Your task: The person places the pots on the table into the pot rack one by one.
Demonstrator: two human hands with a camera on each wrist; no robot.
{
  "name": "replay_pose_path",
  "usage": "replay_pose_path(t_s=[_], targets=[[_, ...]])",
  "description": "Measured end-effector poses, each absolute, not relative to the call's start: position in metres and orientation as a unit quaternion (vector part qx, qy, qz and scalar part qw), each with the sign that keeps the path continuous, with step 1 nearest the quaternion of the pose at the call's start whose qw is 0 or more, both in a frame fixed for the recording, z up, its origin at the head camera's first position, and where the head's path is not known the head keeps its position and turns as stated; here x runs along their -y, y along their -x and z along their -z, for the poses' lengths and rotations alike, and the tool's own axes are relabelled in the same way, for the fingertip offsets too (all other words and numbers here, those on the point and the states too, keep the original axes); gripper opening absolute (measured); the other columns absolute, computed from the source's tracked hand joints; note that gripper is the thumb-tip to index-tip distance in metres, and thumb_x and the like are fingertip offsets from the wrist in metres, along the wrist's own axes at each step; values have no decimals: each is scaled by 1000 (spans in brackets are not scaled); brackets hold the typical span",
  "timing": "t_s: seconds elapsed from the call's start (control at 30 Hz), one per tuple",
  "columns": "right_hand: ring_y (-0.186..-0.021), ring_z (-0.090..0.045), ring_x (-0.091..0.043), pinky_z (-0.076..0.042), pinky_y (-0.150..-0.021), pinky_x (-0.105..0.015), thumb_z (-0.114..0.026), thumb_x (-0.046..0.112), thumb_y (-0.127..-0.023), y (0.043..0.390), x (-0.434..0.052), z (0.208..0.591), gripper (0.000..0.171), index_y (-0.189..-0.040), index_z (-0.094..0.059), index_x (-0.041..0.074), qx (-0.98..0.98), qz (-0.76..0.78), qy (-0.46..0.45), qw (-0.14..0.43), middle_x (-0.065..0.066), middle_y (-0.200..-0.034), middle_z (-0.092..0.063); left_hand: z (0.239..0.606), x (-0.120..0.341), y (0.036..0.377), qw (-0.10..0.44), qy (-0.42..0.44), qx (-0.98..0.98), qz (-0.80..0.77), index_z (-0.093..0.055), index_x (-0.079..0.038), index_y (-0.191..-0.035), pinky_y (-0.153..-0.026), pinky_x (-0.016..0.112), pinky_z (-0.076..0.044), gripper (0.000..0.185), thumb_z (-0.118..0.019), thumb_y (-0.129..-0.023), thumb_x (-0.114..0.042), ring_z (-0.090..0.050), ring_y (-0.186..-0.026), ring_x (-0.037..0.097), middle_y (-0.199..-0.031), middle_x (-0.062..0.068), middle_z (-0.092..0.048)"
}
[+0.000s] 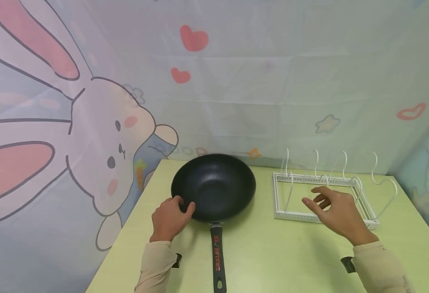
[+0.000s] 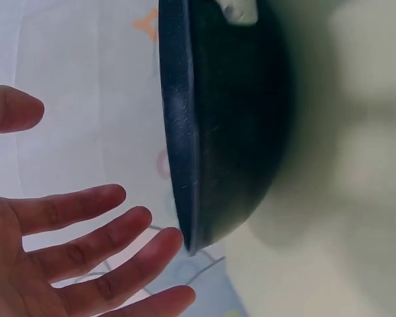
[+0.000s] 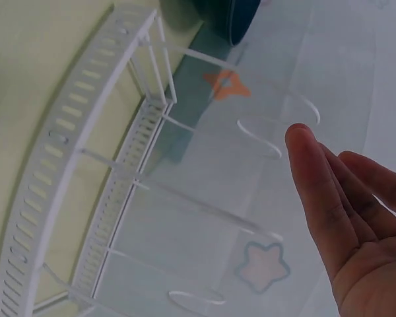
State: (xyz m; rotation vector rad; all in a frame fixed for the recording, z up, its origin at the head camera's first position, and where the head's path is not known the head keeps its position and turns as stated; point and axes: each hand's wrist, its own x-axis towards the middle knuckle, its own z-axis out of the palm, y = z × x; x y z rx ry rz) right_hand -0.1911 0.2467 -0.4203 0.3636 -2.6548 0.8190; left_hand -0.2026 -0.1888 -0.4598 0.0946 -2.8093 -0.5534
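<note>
A black non-stick wok [image 1: 214, 187] sits on the pale green table [image 1: 273, 256], its handle [image 1: 217, 256] pointing toward me. My left hand [image 1: 182, 204] is at the wok's near-left rim. In the left wrist view its fingers [image 2: 86, 205] are spread and straight beside the rim of the wok [image 2: 231, 119], gripping nothing. To the right stands a white wire pan rack [image 1: 284, 195] with curved dividers. Over its frame [image 3: 72, 152] hovers my right hand [image 1: 315, 198], fingers [image 3: 317, 191] loosely extended and empty. Whether it touches the rack I cannot tell.
A cartoon rabbit and heart backdrop cloth [image 1: 101, 134] hangs close behind and to the left of the table. The table's left edge [image 1: 126, 228] runs just beside my left forearm. Bare tabletop lies between the wok handle and the rack.
</note>
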Motion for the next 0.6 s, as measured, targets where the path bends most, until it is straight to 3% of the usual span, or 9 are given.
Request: replay_pose_path(t_s=[0.23, 0.37, 0.6], targets=[[-71, -68, -3, -51, -62, -24, -69, 39, -94, 183, -223, 440, 38, -119, -68, 10, 931, -321, -132, 109, -2, -97, -76, 482, 173, 187, 106, -61, 958, 261, -72, -10, -96, -54, 34, -46, 38, -65, -91, -47, -61, -66, 16, -83, 3, -71], [-67, -66, 0, -52, -57, -23, -69, 38, -94, 177, -201, 453, 37, -119, -68, 10, 915, -372, -141, 58, -3, -97, -76, 492, 156, 180, 99, -68, 945, 305, -71, -9, -96, -56, 33, -47, 34, -67, -91, -43, -62, -68, 16, -85, 4, -71], [-62, -65, 0, -54, -49, -24, -72, 37, -93, 164, -161, 483, 43, -119, -66, 4, 872, -454, -178, -27, -8, -96, -74, 503, 128, 168, 113, -123, 905, 390, -59, -10, -78, -54, 29, -37, 28, -70, -88, -34, -50, -58, 16, -65, 3, -59]])
